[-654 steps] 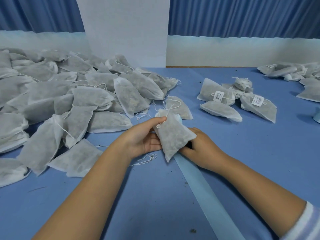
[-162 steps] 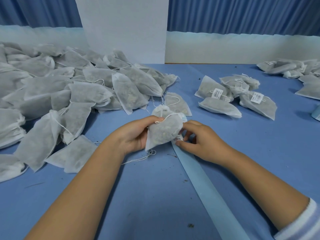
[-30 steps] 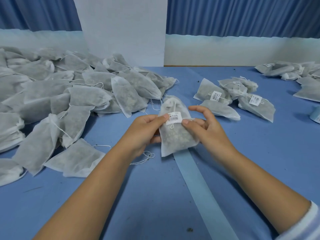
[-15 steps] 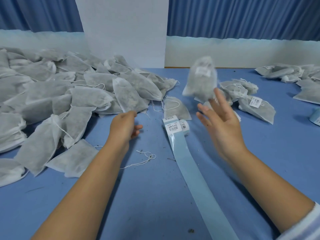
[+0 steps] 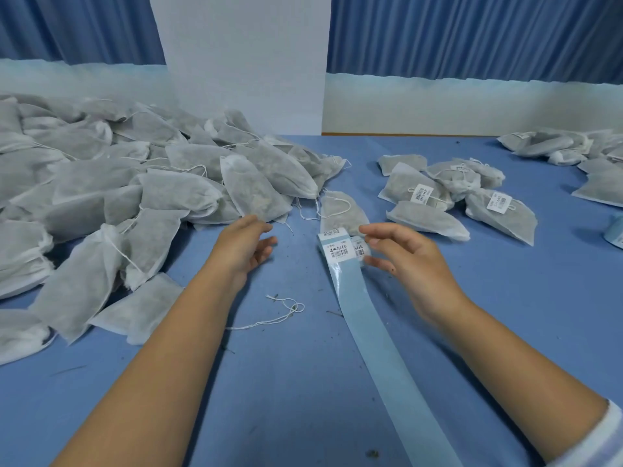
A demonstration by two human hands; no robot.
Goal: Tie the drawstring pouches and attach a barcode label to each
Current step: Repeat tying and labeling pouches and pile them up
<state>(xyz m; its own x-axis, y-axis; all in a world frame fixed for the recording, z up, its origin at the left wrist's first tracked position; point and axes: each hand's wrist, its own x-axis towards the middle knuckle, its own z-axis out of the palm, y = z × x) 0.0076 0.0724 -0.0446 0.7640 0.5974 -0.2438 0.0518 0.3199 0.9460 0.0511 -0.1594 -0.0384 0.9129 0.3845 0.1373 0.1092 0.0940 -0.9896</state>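
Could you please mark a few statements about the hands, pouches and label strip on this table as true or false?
1. Neither the left hand nor the right hand holds a pouch. True.
2. The big pile of pouches lies on the person's right. False: the pile of pouches lies on the left.
3. Some of the labelled pouches lie right of centre, with barcode labels showing. True.
4. The left hand presses on the label strip. False: the label strip lies by the right hand, apart from the left.
5. A loose string lies on the table between the forearms. True.
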